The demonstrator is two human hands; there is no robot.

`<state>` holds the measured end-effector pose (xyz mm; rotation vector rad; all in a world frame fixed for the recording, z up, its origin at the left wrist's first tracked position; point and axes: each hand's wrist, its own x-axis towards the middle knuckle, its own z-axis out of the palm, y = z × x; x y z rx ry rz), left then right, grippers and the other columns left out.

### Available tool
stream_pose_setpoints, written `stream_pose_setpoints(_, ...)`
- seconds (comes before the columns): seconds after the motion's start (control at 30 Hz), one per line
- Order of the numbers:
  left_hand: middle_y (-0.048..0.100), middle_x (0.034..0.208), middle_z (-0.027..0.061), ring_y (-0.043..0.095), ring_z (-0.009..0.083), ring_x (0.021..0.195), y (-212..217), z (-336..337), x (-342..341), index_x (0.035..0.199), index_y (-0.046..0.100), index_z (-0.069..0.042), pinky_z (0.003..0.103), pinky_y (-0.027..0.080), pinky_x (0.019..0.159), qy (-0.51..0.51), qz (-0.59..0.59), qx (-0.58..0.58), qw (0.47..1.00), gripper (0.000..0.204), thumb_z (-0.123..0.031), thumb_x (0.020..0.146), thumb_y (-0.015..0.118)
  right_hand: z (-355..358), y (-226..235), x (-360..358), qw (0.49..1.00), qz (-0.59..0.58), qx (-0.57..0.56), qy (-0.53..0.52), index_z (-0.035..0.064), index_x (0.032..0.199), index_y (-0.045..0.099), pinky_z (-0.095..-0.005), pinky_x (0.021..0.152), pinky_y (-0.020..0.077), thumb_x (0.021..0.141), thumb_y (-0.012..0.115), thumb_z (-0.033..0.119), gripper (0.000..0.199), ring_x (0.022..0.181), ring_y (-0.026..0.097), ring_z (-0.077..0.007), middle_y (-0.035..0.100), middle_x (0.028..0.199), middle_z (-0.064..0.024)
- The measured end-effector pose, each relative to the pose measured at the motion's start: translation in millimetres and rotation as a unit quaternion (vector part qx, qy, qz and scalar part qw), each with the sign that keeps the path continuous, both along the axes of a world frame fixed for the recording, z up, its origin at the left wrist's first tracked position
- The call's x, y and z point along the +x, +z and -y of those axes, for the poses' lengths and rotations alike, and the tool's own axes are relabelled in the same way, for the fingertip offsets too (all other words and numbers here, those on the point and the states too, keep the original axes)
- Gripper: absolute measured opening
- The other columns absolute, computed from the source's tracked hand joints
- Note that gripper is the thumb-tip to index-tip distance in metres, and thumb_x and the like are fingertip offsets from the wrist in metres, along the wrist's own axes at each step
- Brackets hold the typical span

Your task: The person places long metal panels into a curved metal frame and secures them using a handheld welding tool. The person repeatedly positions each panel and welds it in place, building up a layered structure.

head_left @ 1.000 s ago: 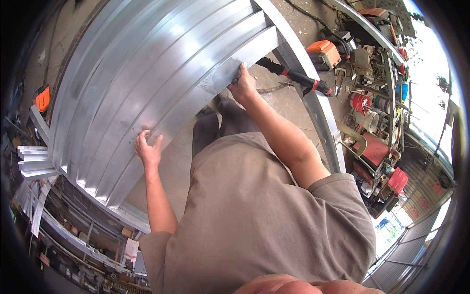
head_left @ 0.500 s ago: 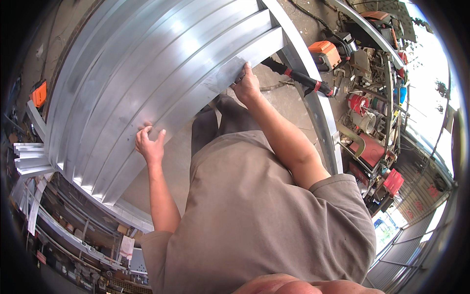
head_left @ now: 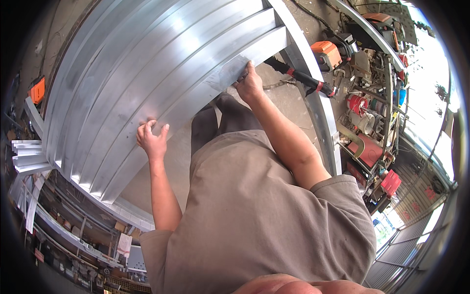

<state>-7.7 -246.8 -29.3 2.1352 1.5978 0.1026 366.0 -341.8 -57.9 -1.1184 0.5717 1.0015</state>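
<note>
Left hand: the left hand (head_left: 152, 138) lies spread, fingers splayed and palm flat, on the near edge of the stack of long silvery aluminium profile strips (head_left: 147, 73); it presses rather than grips.
Right hand: the right hand (head_left: 249, 84) is closed around the near edge of the same stack, farther along, thumb side up.
Stack position: the strips lie side by side across the workshop floor in front of the person, their near edge at the hands, one end by the loose short offcuts of pale metal (head_left: 27, 157) on the left.
Beside the stack: a single long grey metal rail (head_left: 318, 108) runs along the right; a black hose with red bands (head_left: 303, 77) crosses the bare concrete floor (head_left: 274, 78) between rail and stack.
Further right: an orange power tool (head_left: 325, 53) and a crowded clutter of red canisters and parts (head_left: 367, 112).
Risk, slipping: only one hand truly holds; the flat left palm could slide, and the strips could fan apart or drop.
Risk, cuts: bare skin on thin metal edges; a sudden shift would likely draw the edge across the fingers.
Risk, tripping: the hose lies near the feet; a step sideways could catch it.
Risk, knocking: a swinging end could strike the offcuts or rail.
</note>
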Motion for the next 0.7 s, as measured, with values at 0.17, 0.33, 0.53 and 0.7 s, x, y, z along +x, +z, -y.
stream_pose_setpoints(0.17,0.055,0.122,0.0062,0.047,0.0322,0.123,1.0,0.8,2.1,0.12,0.069,-0.017,0.054,0.03,0.111,0.007,0.006,-0.007,1.0,0.053,-0.041,0.075,0.087,-1.6,2.9,0.0,1.0,-0.002,-0.001,-0.007,0.0053,0.141,0.047,-0.0611,0.11,0.0434,0.11,0.044,0.046,0.051,0.13,0.052,-0.0331,0.052,0.139,-0.0127)
stream_pose_setpoints(0.33,0.056,0.121,0.0062,0.048,0.0322,0.122,0.2,0.2,1.7,0.119,0.069,-0.016,0.054,0.031,0.11,0.005,0.016,0.002,1.0,0.053,-0.04,0.076,0.087,-2.2,4.1,-0.1,1.0,0.0,0.003,0.0,0.0049,0.14,0.048,-0.06,0.109,0.0448,0.11,0.045,0.046,0.051,0.128,0.053,-0.033,0.053,0.138,-0.0125)
stream_pose_setpoints(0.53,0.057,0.123,0.0066,0.048,0.0321,0.123,-1.1,-1.2,0.2,0.119,0.069,-0.015,0.054,0.031,0.11,0.002,0.018,0.002,1.0,0.053,-0.039,0.075,0.088,-2.5,3.4,0.4,1.0,-0.005,0.011,0.004,0.0051,0.139,0.049,-0.059,0.109,0.0453,0.11,0.045,0.046,0.05,0.128,0.054,-0.0328,0.054,0.137,-0.0122)
stream_pose_setpoints(0.7,0.057,0.124,0.007,0.048,0.0323,0.125,-1.0,-1.3,0.3,0.119,0.068,-0.014,0.054,0.031,0.11,-0.002,0.015,-0.002,1.0,0.053,-0.04,0.076,0.087,-2.5,4.8,0.3,1.0,-0.002,0.02,0.004,0.0058,0.138,0.049,-0.0592,0.108,0.0459,0.11,0.045,0.046,0.049,0.127,0.055,-0.0323,0.056,0.135,-0.012)
